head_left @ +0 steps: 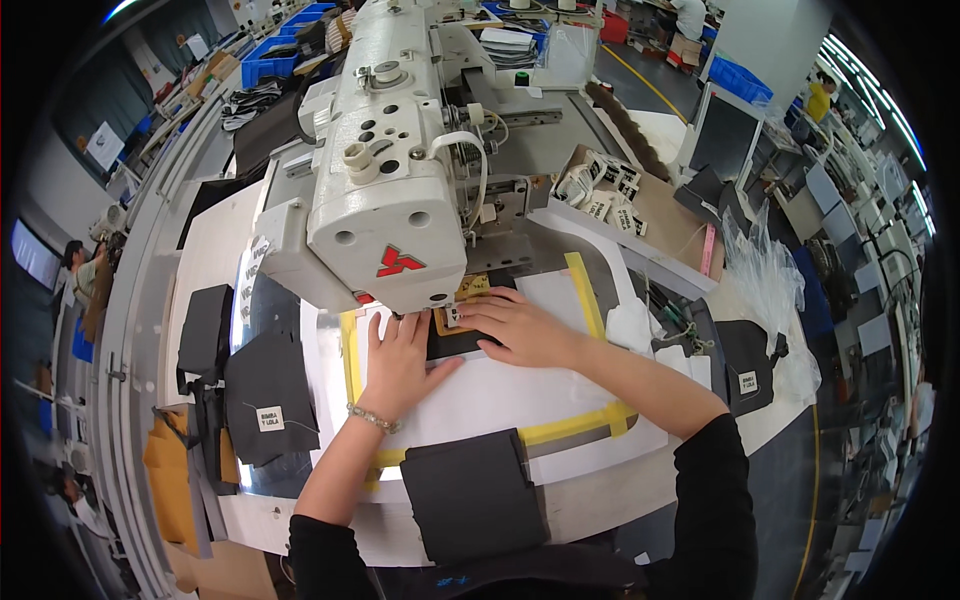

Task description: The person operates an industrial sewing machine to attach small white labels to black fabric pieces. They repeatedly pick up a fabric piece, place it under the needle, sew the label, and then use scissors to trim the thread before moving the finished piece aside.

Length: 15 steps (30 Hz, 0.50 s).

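Under the head of a large white sewing machine, a dark fabric piece lies on a white sheet edged with yellow tape. My left hand rests flat at the fabric's left edge, fingers spread and thumb out to the side. From the right, my right hand reaches in with its fingers stretched out and thumb apart. Its fingertips touch a small white printed label set in a tan frame on the fabric. The machine head hides the needle area.
A stack of dark fabric pieces lies at the front edge. Labelled dark pieces sit at left and right. A cardboard box holds loose labels. Behind it stands a screen; clear plastic hangs at right.
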Available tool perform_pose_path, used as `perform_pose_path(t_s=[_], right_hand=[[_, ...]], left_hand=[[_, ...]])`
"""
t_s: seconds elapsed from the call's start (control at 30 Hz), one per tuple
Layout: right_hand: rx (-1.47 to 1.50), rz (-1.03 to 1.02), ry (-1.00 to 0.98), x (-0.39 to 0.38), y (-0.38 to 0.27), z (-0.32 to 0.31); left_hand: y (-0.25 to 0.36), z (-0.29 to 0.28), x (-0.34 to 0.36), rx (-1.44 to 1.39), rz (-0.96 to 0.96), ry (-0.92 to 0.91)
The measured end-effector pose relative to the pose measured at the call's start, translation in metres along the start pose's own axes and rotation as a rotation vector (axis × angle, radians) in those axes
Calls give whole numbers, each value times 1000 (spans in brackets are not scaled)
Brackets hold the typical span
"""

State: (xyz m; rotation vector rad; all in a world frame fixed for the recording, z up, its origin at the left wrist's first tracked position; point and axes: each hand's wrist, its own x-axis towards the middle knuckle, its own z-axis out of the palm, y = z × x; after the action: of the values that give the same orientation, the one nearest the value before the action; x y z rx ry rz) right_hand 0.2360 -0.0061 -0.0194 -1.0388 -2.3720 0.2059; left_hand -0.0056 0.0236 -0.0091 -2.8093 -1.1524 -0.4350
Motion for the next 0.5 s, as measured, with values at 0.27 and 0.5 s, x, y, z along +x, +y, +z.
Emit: perform_pose_path(t_s=[0.27, 0.5], right_hand=[[-71, 0, 23, 4, 7, 5], [-74, 42, 20, 10, 17, 5]], left_hand=[[1, -5, 8, -51, -61, -55], [-5, 0, 20, -111, -87, -80]])
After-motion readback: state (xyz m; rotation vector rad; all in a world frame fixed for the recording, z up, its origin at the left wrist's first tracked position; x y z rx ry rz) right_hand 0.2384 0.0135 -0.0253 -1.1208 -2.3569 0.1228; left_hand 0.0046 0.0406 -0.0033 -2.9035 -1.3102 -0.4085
